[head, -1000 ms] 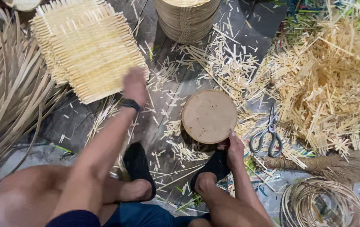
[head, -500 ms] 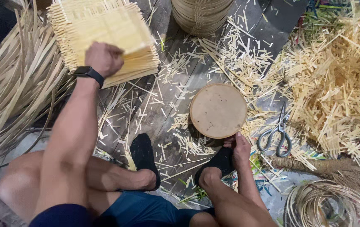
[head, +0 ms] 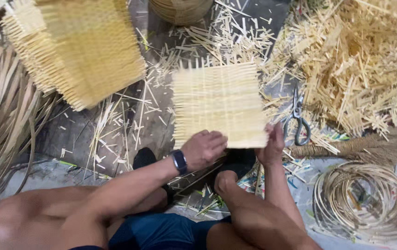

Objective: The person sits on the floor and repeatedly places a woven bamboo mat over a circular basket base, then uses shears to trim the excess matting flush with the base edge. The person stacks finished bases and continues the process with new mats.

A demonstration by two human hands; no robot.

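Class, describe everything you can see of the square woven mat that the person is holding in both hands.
The woven mat is a pale yellow, roughly square panel of thin flat strips, bamboo by the look, with loose ends sticking out along its top and left edges. It is held flat, facing the camera, in the middle of the view above the littered floor. The left hand grips its lower edge and the right hand its lower right corner. It looks dry and whole.

Woven square mat (head: pixel 218 105): taken off the stack of woven mats (head: pixel 75 51), now laid over the round wooden block, hiding it. Left hand (head: pixel 204 149): moved from stack to mat's near edge. Right hand (head: pixel 271 147): shifted from block to mat's right corner.
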